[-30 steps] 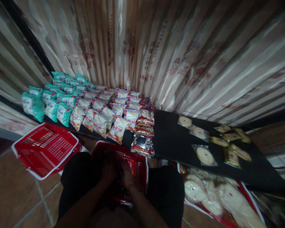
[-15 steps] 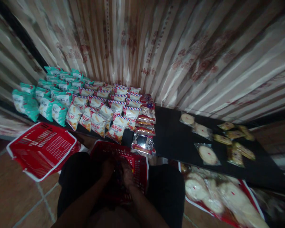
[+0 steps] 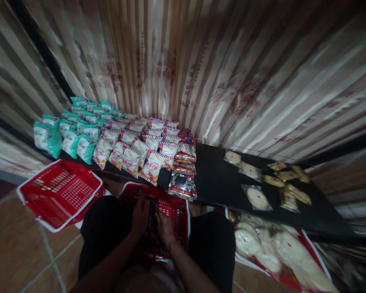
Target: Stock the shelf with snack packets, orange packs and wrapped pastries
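Between my knees, over the red basket (image 3: 175,203), my left hand (image 3: 140,216) and my right hand (image 3: 165,228) are closed on either side of a dark packet (image 3: 153,215). Dim light hides its print and the finer placing of my fingers. Just beyond the basket, a row of dark red-and-purple packets (image 3: 183,183) lies overlapped on the black board (image 3: 210,179). To their left stand several white-and-orange snack bags (image 3: 131,160) in rows.
Teal snack bags (image 3: 76,142) fill the board's left end. Round flat cakes in clear wrap (image 3: 257,198) and gold packets (image 3: 289,197) lie at its right. A tilted red basket (image 3: 76,195) sits at left; another basket of wrapped cakes (image 3: 295,248) at right. A curtain (image 3: 177,61) hangs behind.
My hands have come up a little out of the basket's shadow, and the dark packet shows between them. The camera view has shifted slightly.
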A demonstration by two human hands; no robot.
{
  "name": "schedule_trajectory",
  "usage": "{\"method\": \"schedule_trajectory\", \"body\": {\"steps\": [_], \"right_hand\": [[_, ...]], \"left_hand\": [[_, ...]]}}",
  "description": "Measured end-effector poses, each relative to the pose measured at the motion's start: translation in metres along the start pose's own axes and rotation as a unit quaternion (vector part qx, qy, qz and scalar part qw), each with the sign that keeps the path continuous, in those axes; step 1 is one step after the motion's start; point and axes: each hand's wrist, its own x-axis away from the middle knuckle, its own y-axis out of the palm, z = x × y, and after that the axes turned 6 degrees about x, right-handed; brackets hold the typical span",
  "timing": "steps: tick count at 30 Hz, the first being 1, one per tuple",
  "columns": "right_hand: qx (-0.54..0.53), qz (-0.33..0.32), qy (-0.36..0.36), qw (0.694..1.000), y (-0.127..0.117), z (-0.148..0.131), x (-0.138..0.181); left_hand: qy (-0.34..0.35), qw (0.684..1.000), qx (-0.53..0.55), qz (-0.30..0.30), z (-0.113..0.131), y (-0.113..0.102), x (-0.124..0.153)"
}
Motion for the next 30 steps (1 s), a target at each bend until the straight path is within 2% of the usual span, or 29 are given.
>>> {"method": "schedule_trajectory", "body": {"steps": [4, 7, 11, 15, 18, 23, 30], "right_hand": [[-0.022, 0.050, -0.027, 0.998, -0.016, -0.016, 0.014], [-0.031, 0.088, -0.044, 0.995, -0.027, -0.027, 0.025], [-0.047, 0.129, -0.049, 0.989, -0.046, -0.041, 0.036], [-0.088, 0.136, -0.055, 0.985, -0.072, -0.054, 0.039], [-0.111, 0.151, -0.049, 0.981, -0.093, -0.061, 0.038], [-0.094, 0.216, -0.020, 0.972, -0.125, -0.061, 0.032], [-0.131, 0.275, -0.006, 0.953, -0.173, -0.055, -0.007]], "left_hand": [[0.030, 0.995, -0.094, 0.023, 0.012, -0.009, 0.009], [-0.022, 0.990, -0.139, 0.007, 0.018, -0.015, 0.016], [-0.065, 0.991, -0.105, -0.045, 0.022, -0.018, 0.029], [-0.012, 0.996, -0.028, -0.081, 0.033, -0.014, 0.040], [0.017, 0.994, 0.002, -0.105, 0.048, -0.009, 0.044], [0.056, 0.991, 0.019, -0.121, 0.070, 0.005, 0.038], [0.117, 0.984, 0.029, -0.129, 0.107, 0.040, 0.009]]}}
